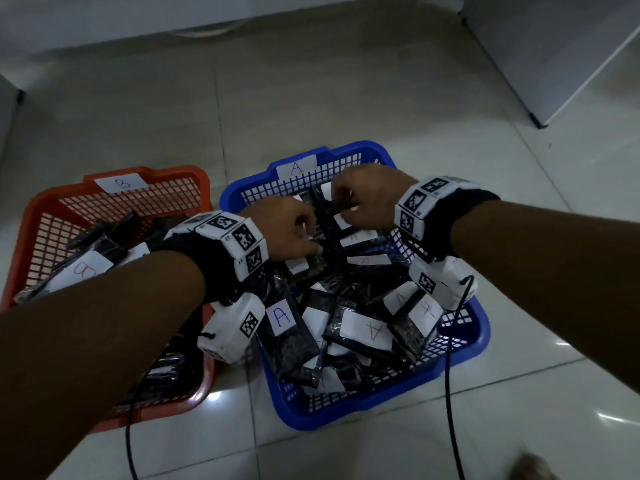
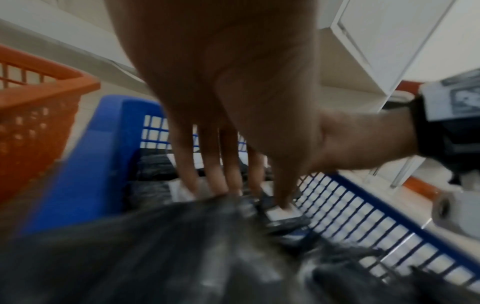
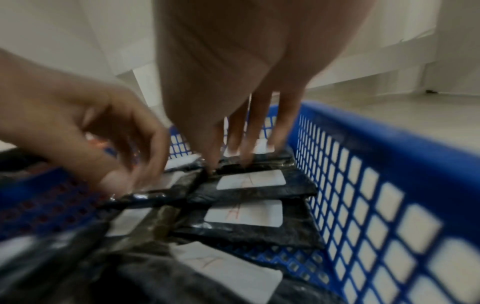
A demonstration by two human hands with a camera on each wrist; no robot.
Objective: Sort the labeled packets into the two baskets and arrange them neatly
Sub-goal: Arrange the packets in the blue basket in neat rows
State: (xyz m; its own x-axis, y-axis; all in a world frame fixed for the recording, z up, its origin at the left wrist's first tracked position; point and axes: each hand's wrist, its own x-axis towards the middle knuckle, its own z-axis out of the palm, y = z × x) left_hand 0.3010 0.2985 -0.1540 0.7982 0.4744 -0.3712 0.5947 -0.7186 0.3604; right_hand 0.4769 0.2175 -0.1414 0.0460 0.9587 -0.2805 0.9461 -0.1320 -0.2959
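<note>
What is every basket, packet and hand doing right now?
blue basket: labelled A, packets piled loosely inside
orange basket: labelled B, partly filled
A packets: jumbled, overlapping
B packet: lying in orange basket
left hand: fingertips on packets
right hand: fingertips on packets

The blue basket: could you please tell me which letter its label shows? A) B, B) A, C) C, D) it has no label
B: the white label on the far rim of the blue basket reads A, like the packets inside it, which both hands, left and right, are arranging.
</note>
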